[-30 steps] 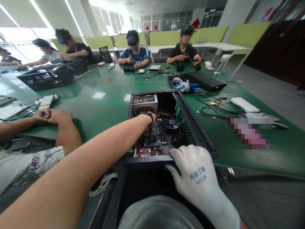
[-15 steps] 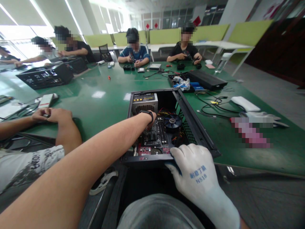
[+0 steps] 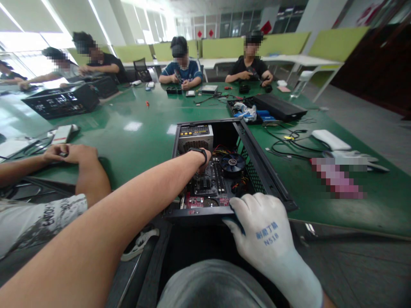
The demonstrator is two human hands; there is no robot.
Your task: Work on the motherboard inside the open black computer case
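Within open-sided black metal computer case (image 3: 267, 167): dark flat circuit board (image 3: 207, 186), bare left hand (image 3: 208, 158) above it, fingertips hidden, hold not discernible. On case's near rim: white-gloved right hand (image 3: 261, 226), digits clamped over edge. Beneath case: green tabletop (image 3: 144, 124). Step, as judged: handwork at board; next move calls for careful fingertips, case steadied.

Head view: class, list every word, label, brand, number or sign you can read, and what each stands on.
"N518": the white glove on the right hand.
"耐磨丁", then a blurred character: same glove.
Too small to read: power supply label, cooling fan hub, red diamond signs.
Too distorted to read: dark lettering on the neighbour's sleeve.
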